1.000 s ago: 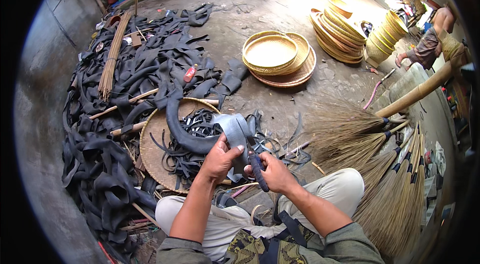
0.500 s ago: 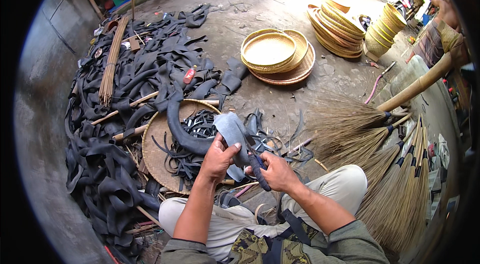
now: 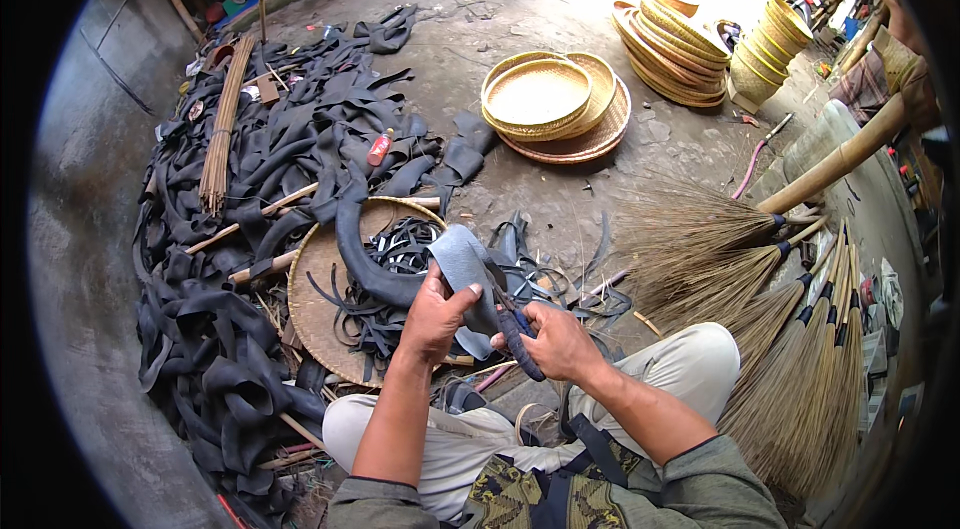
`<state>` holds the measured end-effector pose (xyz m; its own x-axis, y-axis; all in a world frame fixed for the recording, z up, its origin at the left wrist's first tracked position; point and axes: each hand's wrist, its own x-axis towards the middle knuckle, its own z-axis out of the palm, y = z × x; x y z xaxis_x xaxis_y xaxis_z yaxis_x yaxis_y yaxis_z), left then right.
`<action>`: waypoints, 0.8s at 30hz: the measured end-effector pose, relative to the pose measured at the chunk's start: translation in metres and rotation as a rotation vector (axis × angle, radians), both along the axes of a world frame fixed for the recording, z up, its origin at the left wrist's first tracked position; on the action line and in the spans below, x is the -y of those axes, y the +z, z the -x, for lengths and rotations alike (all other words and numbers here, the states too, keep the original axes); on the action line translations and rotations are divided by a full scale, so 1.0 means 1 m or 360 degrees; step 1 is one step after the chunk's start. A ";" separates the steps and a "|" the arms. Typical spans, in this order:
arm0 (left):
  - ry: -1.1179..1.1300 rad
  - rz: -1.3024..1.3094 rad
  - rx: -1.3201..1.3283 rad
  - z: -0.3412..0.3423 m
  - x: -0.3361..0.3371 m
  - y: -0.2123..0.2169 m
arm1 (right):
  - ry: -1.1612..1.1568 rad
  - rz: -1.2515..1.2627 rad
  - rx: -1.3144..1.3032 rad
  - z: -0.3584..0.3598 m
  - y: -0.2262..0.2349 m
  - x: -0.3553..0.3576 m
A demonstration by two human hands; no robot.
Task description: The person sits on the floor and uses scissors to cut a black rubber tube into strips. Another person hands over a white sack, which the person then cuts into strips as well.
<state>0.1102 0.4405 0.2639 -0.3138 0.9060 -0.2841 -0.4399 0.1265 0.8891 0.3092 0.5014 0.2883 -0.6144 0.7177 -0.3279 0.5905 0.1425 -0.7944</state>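
Observation:
Between the thumb and fingers of my left hand (image 3: 430, 324) is a grey-blue piece of rubber sheet (image 3: 460, 257), held up in front of me. My right hand (image 3: 562, 344) grips scissors (image 3: 516, 339) with dark wrapped handles. Their blades lie against the right edge of the rubber sheet; how far they are parted is hard to see. Just beyond my hands, a round woven tray (image 3: 318, 329) holds a tangle of thin black rubber strips (image 3: 405, 247). A thick curved length of black inner tube (image 3: 350, 234) lies across it.
Black rubber scraps (image 3: 230, 384) heap along the left wall, with a bundle of sticks (image 3: 228, 124) and a red bottle (image 3: 380, 147) on top. Woven trays (image 3: 540, 99) and stacked baskets (image 3: 770, 49) stand ahead. Brooms (image 3: 800, 369) lie at right, near another person's hand (image 3: 900, 19).
The view has shifted very slightly. Both hands keep their hold on the rubber sheet and scissors, with almost no visible movement. At far right, the other person's hand and arm have shifted.

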 end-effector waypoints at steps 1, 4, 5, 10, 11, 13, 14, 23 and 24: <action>0.0043 0.0075 0.0219 0.004 -0.001 0.001 | 0.0022 0.0032 0.0011 -0.001 0.002 0.000; 0.0180 -0.0066 0.0361 0.012 -0.003 0.001 | 0.0064 0.0115 0.0001 -0.001 0.006 0.001; 0.0176 -0.0090 0.0377 0.012 -0.003 0.001 | 0.0059 0.0131 -0.0021 0.000 0.007 0.002; 0.0065 -0.0051 0.0159 0.000 0.002 -0.004 | 0.0057 -0.0123 0.0031 0.004 0.004 0.000; 0.0029 -0.0036 0.0151 -0.002 0.002 -0.005 | 0.0056 -0.0112 0.0040 0.003 0.005 -0.001; 0.0009 0.0035 0.0083 -0.002 0.001 -0.005 | 0.0016 -0.0020 0.0070 0.002 0.008 -0.002; -0.0004 0.0034 0.0077 -0.001 0.001 -0.005 | 0.0025 -0.0008 0.0042 0.001 0.010 -0.003; 0.0095 -0.0080 0.0300 0.004 0.001 -0.002 | 0.0083 -0.0294 -0.0030 0.003 0.002 0.001; 0.0056 -0.0045 0.0289 0.000 0.002 -0.002 | 0.0070 -0.0381 -0.0068 0.004 -0.002 0.001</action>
<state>0.1102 0.4381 0.2621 -0.2914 0.9038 -0.3134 -0.5971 0.0841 0.7977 0.3057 0.5007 0.2859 -0.6566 0.7438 -0.1251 0.5461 0.3544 -0.7590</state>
